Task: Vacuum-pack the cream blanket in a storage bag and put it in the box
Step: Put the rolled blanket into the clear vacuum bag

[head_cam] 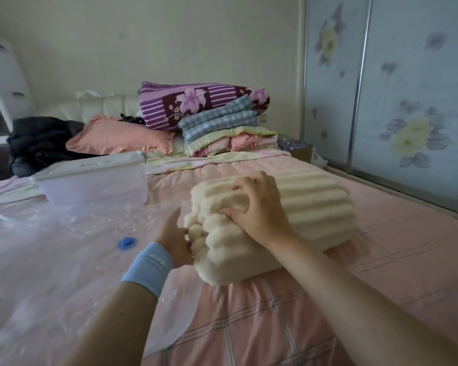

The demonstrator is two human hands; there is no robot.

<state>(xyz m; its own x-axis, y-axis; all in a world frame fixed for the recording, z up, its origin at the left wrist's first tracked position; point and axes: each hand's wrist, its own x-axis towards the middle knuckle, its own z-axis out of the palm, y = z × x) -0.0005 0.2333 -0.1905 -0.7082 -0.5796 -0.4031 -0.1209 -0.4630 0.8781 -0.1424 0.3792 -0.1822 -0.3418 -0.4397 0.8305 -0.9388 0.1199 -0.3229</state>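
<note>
The cream blanket is seen folded into a thick, ribbed bundle on the bed, not yet bagged. The clear storage bag is spread flat on the bed to the left of the blanket, with its blue valve facing up just left of the blanket's near corner. A strip of the bag's edge runs close under that corner, but no part of the blanket appears to be inside the bag. The translucent plastic box stands behind and to the left of the blanket, with its lid laid on top.

The task is therefore judged to be at an early stage. Folding looks done. Loading the bag, sealing it, drawing out the air and boxing the pack are all left.

The right hand is laid over the blanket's top left edge. Its fingers are curled down into the pile and its thumb is pressed in lower on the end face, so the grip is clamped on a thick fold. The left hand, with a light blue wristband on the wrist, is set against the blanket's left end. Its thumb points upward and its fingers are buried among the layered edges. Whether that grip is closed on a layer cannot be told.
</note>
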